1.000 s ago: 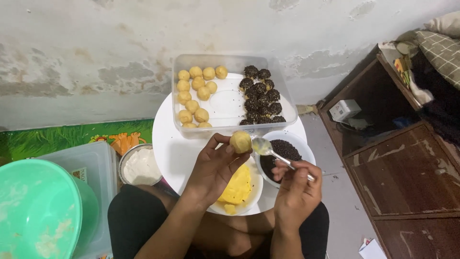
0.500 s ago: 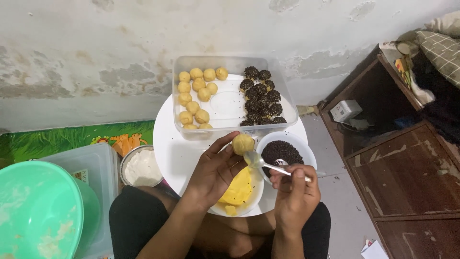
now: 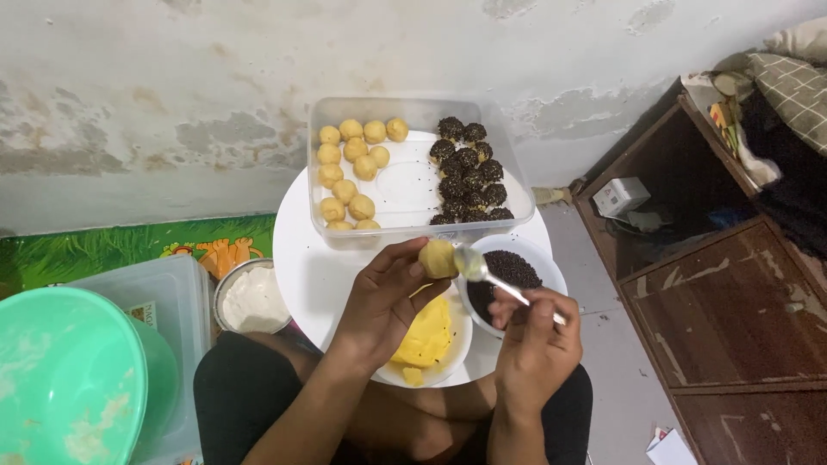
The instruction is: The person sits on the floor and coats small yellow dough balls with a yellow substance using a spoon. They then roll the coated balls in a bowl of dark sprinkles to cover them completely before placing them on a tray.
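My left hand (image 3: 383, 301) pinches a yellow dough ball (image 3: 438, 257) above the round white table (image 3: 301, 258). My right hand (image 3: 536, 340) holds a metal spoon (image 3: 482, 271) whose bowl touches the ball's right side. Below the spoon sits a white bowl of dark sprinkles (image 3: 511, 269). A white bowl of yellow dough (image 3: 428, 337) lies under my left hand. Behind them a clear plastic container (image 3: 413, 116) holds plain yellow balls (image 3: 349, 168) on its left and sprinkle-coated dark balls (image 3: 468, 170) on its right.
A small metal bowl of white cream (image 3: 252, 297) stands left of the table. A green plastic bowl (image 3: 73, 379) rests on a clear lidded box (image 3: 177, 293) at lower left. A dark wooden cabinet (image 3: 724, 284) stands to the right. A stained wall runs behind.
The spoon has swung from beside the sprinkle bowl up to the dough ball, and my left hand has shifted the ball slightly.
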